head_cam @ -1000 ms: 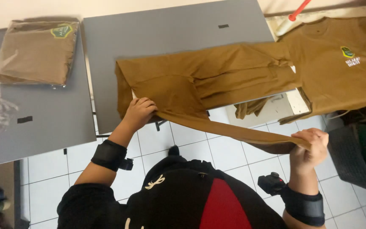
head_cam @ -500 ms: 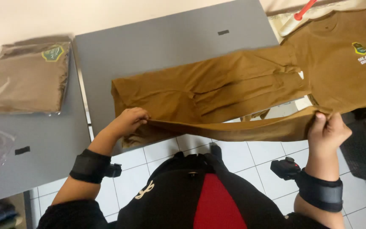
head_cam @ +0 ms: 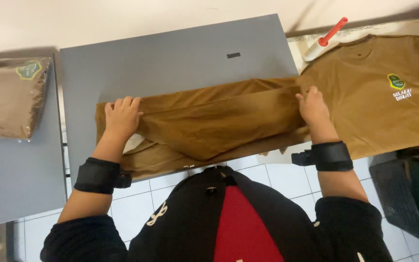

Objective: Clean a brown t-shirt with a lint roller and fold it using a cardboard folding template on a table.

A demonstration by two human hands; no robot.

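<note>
A brown garment (head_cam: pixel 209 121) lies folded lengthwise across the near edge of a grey table (head_cam: pixel 170 58). My left hand (head_cam: pixel 121 116) presses flat on its left end, fingers spread. My right hand (head_cam: pixel 312 106) rests on its right end, fingers down on the folded edge. Both wrists wear black bands. Part of the cloth hangs over the table's near edge.
A brown shirt with a green chest badge (head_cam: pixel 389 92) is spread flat at the right. A lint roller with a red handle (head_cam: pixel 323 39) lies behind it. A folded brown shirt in clear plastic (head_cam: pixel 8 97) sits on another grey table at the left. White tiled floor shows below.
Both hands carried the garment's lower edge up from below the table and laid it over the rest, making a fold. They now press down on the cloth.
</note>
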